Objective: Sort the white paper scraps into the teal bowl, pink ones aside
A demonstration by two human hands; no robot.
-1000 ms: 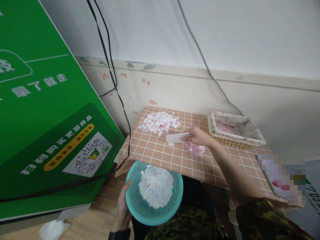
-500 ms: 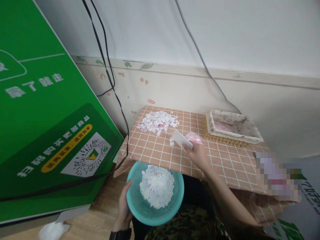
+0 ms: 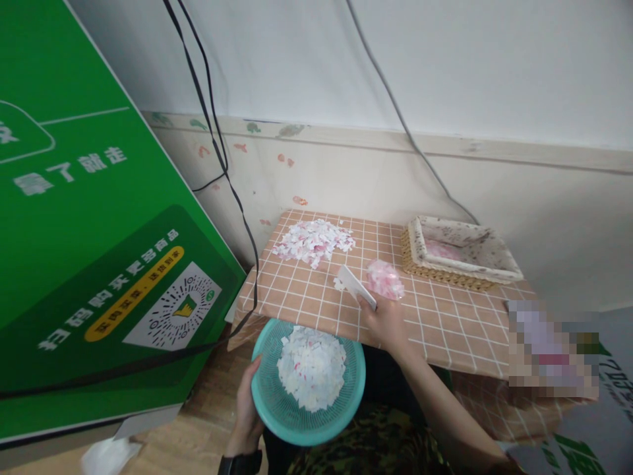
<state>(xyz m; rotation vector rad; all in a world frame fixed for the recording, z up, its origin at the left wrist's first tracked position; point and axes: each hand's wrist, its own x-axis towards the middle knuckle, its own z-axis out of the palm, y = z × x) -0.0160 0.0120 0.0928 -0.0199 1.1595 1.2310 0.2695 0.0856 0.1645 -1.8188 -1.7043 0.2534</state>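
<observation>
My left hand (image 3: 247, 402) grips the left rim of a teal plastic colander (image 3: 270, 412), which sits just below the table's front edge. White paper scraps (image 3: 311, 369) with a few pink flecks are heaped inside it. Over the tabletop, my right hand (image 3: 386, 323) is closed on a flat white card (image 3: 357, 287), tilted with its far edge down by a few loose scraps (image 3: 339, 282). Farther back lies a larger pile of white and pink paper scraps (image 3: 314, 241). Just beyond my right hand is a clear bag of pink bits (image 3: 386, 280).
A wicker basket (image 3: 459, 260) with a patterned cloth lining stands at the table's back right. The table has a brown checked cloth (image 3: 445, 323). Black cables (image 3: 237, 204) hang at the left, before a green printed panel (image 3: 99, 231). A blurred-out item (image 3: 548, 349) lies far right.
My right hand has drawn the white card slightly toward me and left, tilting it steeper. More of the pink bag now shows. The left hand and colander stay about where they were.
</observation>
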